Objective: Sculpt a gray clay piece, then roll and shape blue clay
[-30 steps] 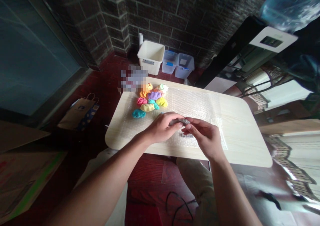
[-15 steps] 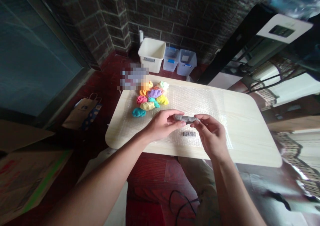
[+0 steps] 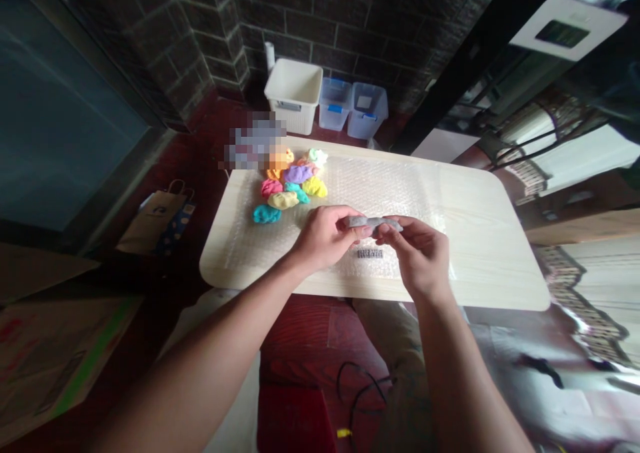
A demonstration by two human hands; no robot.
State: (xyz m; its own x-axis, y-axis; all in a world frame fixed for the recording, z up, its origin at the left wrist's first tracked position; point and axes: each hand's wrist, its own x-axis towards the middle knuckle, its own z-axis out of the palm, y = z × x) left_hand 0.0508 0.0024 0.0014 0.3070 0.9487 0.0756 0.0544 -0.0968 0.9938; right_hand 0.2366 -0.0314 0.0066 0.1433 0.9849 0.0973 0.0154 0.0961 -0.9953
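Note:
A grey, elongated lump of modelling clay (image 3: 373, 222) is pinched at its two ends above the table. My left hand (image 3: 331, 234) grips its left end between thumb and fingers. On the other end, my right hand (image 3: 419, 247) has its thumb pressed against the near side and its fingers behind. Just below the clay, a small dark patterned strip (image 3: 370, 254) lies on the bubble wrap (image 3: 395, 183). Several soft coloured clay lumps, among them a purple one (image 3: 299, 174), a yellow one (image 3: 315, 187) and a teal one (image 3: 267, 214), sit on the wrap's left part.
The bubble wrap covers much of the pale wooden table (image 3: 500, 239). Beyond the far edge stand a white basket (image 3: 293, 96) and two clear bins (image 3: 367, 111). Paper bags (image 3: 157, 221) and a cardboard box (image 3: 55, 353) are on the left. A black cable (image 3: 356, 399) trails on the floor.
My right hand's thumb has shifted left along the grey clay, closer to my left hand, and the clay's right end now shows past it. The whole view has shifted slightly.

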